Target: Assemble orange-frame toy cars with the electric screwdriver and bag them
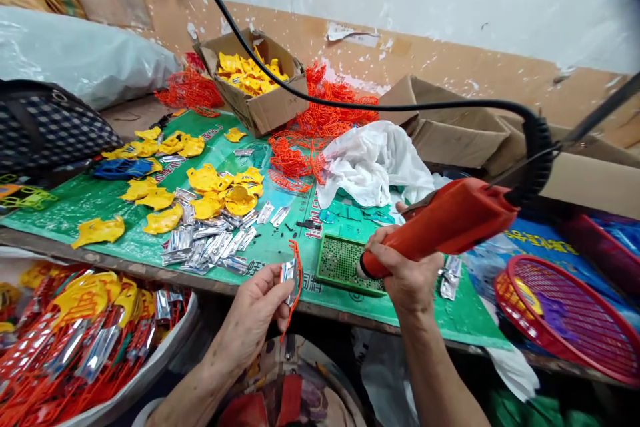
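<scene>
Two bare hands work at a table covered with a green sheet (280, 237). The left hand (260, 300) pinches a small silver piece (289, 271) and a thin orange strip (299, 273) together between thumb and fingers, just off the table's near edge; the grip appears meant to keep the two aligned. The right hand (413, 273) is wrapped around a red power tool (445, 220), its nose angled down at a green tray (345, 287) dotted with small holes; whether the tip touches is unclear. A black cord (430, 107) arches overhead to the tool's back end, probably routed high to stay clear of the hands. Loose silver pieces (215, 243) and yellow pieces (215, 183) lie left of the tray, seemingly for easy left-hand reach. A full white bin (173, 340) stands below them.
</scene>
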